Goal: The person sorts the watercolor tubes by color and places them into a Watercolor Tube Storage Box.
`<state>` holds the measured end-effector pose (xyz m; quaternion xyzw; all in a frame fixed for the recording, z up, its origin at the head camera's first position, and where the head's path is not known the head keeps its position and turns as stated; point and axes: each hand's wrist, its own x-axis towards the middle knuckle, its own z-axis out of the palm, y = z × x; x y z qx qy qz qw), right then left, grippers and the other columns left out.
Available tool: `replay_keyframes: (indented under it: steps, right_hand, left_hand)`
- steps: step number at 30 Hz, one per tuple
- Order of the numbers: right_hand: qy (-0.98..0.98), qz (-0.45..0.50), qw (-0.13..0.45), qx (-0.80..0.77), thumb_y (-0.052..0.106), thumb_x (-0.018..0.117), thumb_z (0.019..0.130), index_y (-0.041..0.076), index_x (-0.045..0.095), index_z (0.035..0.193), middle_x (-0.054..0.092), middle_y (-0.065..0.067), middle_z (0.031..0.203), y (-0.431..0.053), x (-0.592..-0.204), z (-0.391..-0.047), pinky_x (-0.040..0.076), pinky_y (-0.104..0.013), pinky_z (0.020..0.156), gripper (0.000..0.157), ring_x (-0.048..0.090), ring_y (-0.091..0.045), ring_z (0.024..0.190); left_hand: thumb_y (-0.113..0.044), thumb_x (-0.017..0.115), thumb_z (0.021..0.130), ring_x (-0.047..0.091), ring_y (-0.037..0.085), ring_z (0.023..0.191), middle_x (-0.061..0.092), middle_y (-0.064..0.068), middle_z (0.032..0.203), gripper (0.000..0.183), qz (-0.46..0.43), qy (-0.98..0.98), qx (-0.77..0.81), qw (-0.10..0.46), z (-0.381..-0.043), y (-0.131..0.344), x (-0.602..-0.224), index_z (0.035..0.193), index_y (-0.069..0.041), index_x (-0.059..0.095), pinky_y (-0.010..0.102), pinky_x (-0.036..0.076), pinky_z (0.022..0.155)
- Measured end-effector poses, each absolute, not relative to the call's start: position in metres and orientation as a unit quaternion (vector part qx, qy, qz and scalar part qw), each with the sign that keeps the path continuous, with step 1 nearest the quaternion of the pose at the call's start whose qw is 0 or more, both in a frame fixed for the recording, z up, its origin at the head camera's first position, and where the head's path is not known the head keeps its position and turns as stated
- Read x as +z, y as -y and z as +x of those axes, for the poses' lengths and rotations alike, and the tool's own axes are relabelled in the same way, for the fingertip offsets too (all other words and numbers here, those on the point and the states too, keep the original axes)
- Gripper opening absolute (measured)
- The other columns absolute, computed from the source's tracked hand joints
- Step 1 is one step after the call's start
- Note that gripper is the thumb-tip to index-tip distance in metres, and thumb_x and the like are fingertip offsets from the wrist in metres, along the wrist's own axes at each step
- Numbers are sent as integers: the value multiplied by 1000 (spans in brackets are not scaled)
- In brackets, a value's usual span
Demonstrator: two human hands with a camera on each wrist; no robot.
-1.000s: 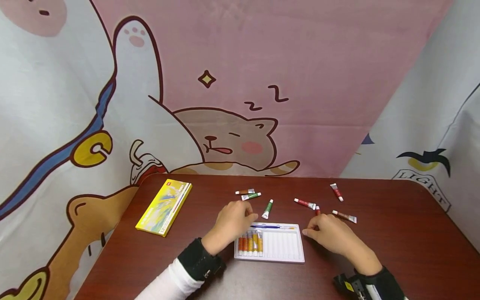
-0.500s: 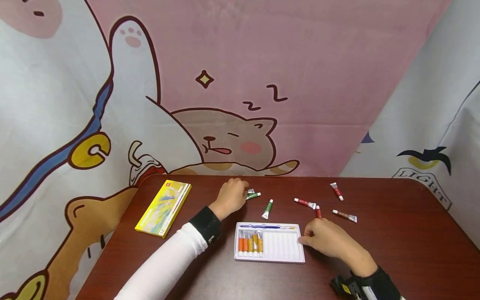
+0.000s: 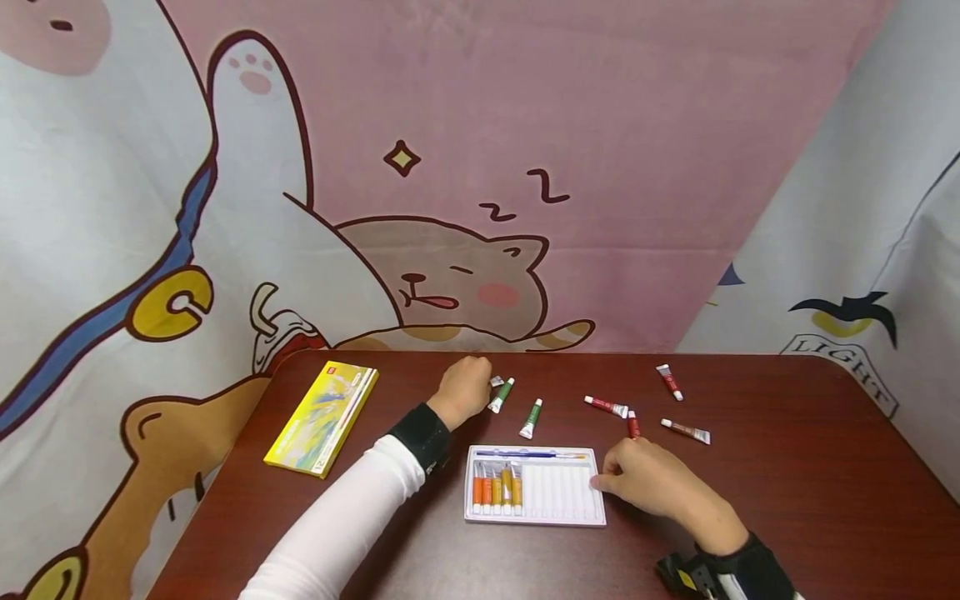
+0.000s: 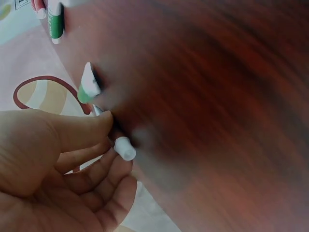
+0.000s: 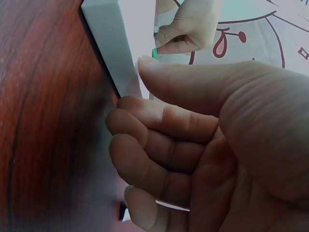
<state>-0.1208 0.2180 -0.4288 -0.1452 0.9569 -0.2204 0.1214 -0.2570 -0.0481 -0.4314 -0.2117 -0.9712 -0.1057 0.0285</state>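
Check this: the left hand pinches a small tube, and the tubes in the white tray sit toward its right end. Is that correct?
Not quite: the head view shows the tubes in the white tray toward its left end; the left hand does pinch a small tube.

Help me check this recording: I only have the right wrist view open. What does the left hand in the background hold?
Observer: The left wrist view shows the left hand pinching a tube, its white cap showing.

Operator: I see only the outside of the tray by the right hand. What's in its left part?

Observer: Five tubes side by side, orange to yellow, in the head view.

Operator: And what lies at the left end of the table?

Observer: A yellow box, in the head view.
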Motion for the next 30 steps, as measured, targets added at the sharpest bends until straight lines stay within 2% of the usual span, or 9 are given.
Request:
replay_keyframes:
  steps: [3,6,9,14,20,27,30]
  right_hand:
    - [-956,-149,120,-221,32,73,79,28,58,55,39,14,46,-216,-429,-121,31,-26,43,29,37,-5,44]
    - [-956,-145,124,-224,31,73,79,28,59,55,40,13,47,-215,-429,-121,31,-26,43,28,37,-5,44]
    - [-955,-141,130,-228,30,73,79,27,60,56,41,13,47,-214,-430,-121,31,-26,43,27,38,-6,44]
    - [-953,-139,133,-234,29,73,80,27,60,56,41,13,48,-214,-430,-121,31,-25,42,27,38,-5,44]
    - [-950,-149,131,-239,28,72,81,27,60,56,39,13,47,-213,-429,-120,30,-24,42,28,37,-5,44]
    - [-947,-160,126,-249,27,71,81,28,61,57,39,13,48,-213,-429,-120,30,-24,42,26,36,-5,44]
    - [-946,-160,125,-254,26,71,81,27,61,57,39,13,48,-213,-429,-119,29,-23,41,26,35,-4,44]
  left_hand:
    - [-11,66,77,57,21,63,66,6,72,16,-169,978,-121,-14,-259,48,-431,63,-12,59,39,48,50]
    - [-15,70,75,52,18,57,59,2,63,19,-124,977,-162,-56,-260,50,-431,59,-12,59,33,43,46]
    - [-10,71,73,49,16,51,51,-2,52,25,-106,968,-213,-79,-260,55,-431,52,-11,58,27,37,44]
    - [-6,69,73,48,13,44,50,-3,45,26,-101,946,-299,-77,-256,65,-427,50,-9,58,23,35,40]
    - [-16,73,74,46,12,50,52,-4,51,21,-82,924,-368,-64,-244,76,-413,56,-11,62,25,35,44]
    - [-23,72,78,39,11,47,47,-4,51,25,-96,905,-407,-81,-223,79,-400,59,-8,66,25,28,41]
    - [-23,70,80,38,11,46,54,2,52,26,-106,898,-418,-90,-213,76,-397,58,-10,66,25,27,41]
